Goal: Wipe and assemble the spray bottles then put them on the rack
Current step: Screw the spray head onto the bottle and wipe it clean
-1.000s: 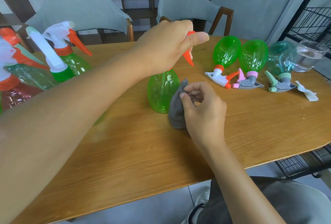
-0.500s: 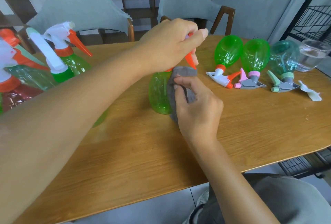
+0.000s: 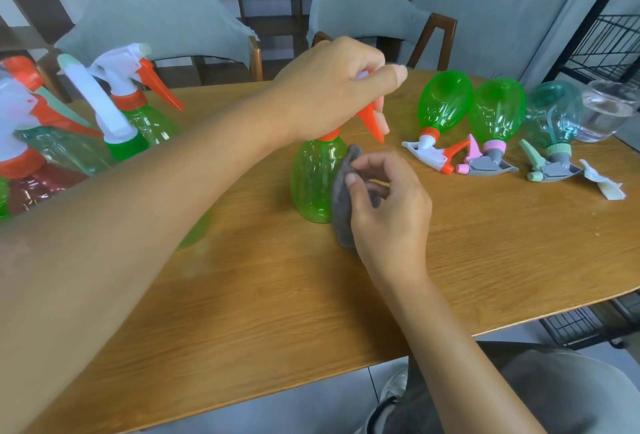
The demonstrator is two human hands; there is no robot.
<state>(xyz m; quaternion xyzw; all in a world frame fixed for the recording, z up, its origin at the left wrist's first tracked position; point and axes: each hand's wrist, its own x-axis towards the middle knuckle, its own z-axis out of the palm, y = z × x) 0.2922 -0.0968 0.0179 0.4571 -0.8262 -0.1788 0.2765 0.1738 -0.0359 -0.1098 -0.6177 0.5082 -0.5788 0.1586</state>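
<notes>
A green spray bottle [image 3: 313, 180] with an orange trigger stands upright at the middle of the wooden table [image 3: 277, 312]. My left hand [image 3: 332, 94] grips its spray head from above. My right hand [image 3: 384, 211] pinches a grey cloth [image 3: 343, 205] and holds it against the bottle's right side. To the right lie three assembled bottles: a green bottle with a white and orange head [image 3: 445, 104], a green bottle with a pink and grey head [image 3: 498, 111], and a teal bottle with a pale green head [image 3: 550, 118].
Several more spray bottles [image 3: 138, 111] crowd the table's left end. A glass bowl [image 3: 609, 111] and a crumpled white tissue [image 3: 604, 184] sit at the right end. A black wire rack [image 3: 613, 49] stands at far right. Two grey chairs [image 3: 162, 10] face the table's far side.
My right hand slid the cloth up the bottle's side to its neck, then back down to the lower body. My left hand kept its grip on the spray head.
</notes>
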